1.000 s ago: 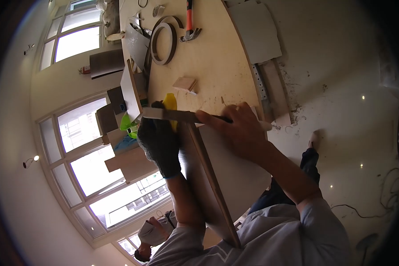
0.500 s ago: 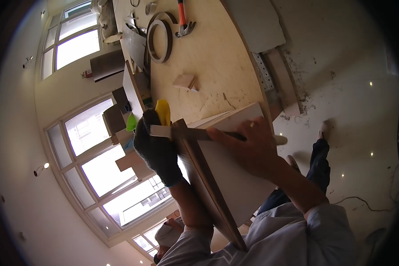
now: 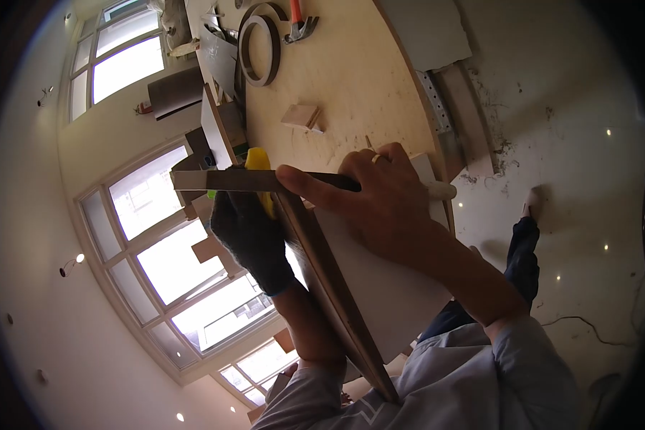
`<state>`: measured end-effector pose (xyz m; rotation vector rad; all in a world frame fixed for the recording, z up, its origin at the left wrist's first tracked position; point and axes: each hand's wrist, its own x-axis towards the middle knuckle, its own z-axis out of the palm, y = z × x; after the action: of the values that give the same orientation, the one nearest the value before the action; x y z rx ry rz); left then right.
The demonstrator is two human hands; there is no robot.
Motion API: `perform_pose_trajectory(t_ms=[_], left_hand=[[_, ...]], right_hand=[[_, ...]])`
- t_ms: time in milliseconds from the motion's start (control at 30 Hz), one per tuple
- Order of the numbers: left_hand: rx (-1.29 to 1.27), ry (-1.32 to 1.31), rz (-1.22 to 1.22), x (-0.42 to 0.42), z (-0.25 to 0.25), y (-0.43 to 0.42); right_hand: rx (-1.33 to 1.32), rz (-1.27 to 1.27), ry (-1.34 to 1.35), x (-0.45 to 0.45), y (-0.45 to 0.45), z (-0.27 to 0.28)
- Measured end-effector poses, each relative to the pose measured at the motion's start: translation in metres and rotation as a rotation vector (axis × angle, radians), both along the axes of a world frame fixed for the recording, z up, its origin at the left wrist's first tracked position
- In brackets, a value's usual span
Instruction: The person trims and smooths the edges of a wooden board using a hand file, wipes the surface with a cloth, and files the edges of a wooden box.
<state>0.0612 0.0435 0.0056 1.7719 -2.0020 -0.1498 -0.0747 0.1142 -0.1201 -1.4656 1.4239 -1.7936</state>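
Observation:
My right hand (image 3: 380, 193), bare with a ring, is closed round a long flat metal file (image 3: 229, 180). Its pale handle end sticks out to the right of the hand. The file lies across the top end of a panel's brown edge (image 3: 330, 287). My left hand (image 3: 247, 236), in a dark glove, is closed on a yellow object (image 3: 259, 168) at the panel's upper left corner, just under the file. The panel's white face (image 3: 387, 287) slants down towards my body.
On the wooden table (image 3: 351, 79) lie a roll of edge strip (image 3: 259, 51), a hammer (image 3: 299, 29) and small wood blocks (image 3: 301, 117). Boards (image 3: 437, 36) rest beyond the table's right edge. A cable (image 3: 588, 322) runs over the floor.
The file and my right hand have moved left and up across the panel's end, and more of the file now sticks out on the left. The co-worker at the bottom is now mostly hidden.

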Motion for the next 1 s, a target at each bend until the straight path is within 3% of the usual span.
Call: perform_pose_trajectory(t_ms=[67, 167, 267, 333, 400, 500, 600, 633, 800, 900, 1000], left_hand=[[0.009, -0.053, 0.097, -0.005, 0.0, 0.0], [0.065, -0.115, 0.017, 0.0, 0.005, -0.004], [0.029, -0.01, 0.004, -0.01, 0.006, 0.004], [-0.19, -0.358, -0.228, 0.007, 0.001, -0.005], [-0.28, -0.461, -0.312, 0.004, -0.002, -0.009], [-0.192, -0.37, -0.185, -0.01, 0.003, 0.003], [-0.165, -0.389, -0.106, -0.018, 0.005, 0.001], [-0.185, -0.364, -0.12, -0.02, 0.004, 0.002], [-0.207, -0.319, -0.124, -0.02, 0.002, 0.001], [-0.085, -0.126, 0.001, -0.023, 0.003, 0.001], [-0.142, -0.31, -0.074, -0.021, 0.005, 0.002]], right_hand=[[0.055, 0.004, 0.04, -0.001, 0.033, -0.008], [0.07, -0.007, 0.06, 0.002, 0.033, -0.013], [0.053, -0.004, 0.036, -0.004, 0.016, -0.002], [0.049, 0.002, 0.058, -0.001, 0.019, -0.001], [0.071, -0.063, 0.043, 0.008, 0.034, -0.01], [0.095, 0.027, -0.02, 0.003, 0.023, -0.004], [0.04, -0.039, 0.051, -0.008, -0.021, 0.0], [0.061, -0.021, -0.068, -0.014, -0.02, 0.001], [0.227, 0.017, 0.065, -0.005, 0.071, -0.027], [0.155, 0.023, -0.036, 0.004, 0.06, -0.016], [0.108, 0.002, 0.023, 0.001, 0.01, 0.0]])
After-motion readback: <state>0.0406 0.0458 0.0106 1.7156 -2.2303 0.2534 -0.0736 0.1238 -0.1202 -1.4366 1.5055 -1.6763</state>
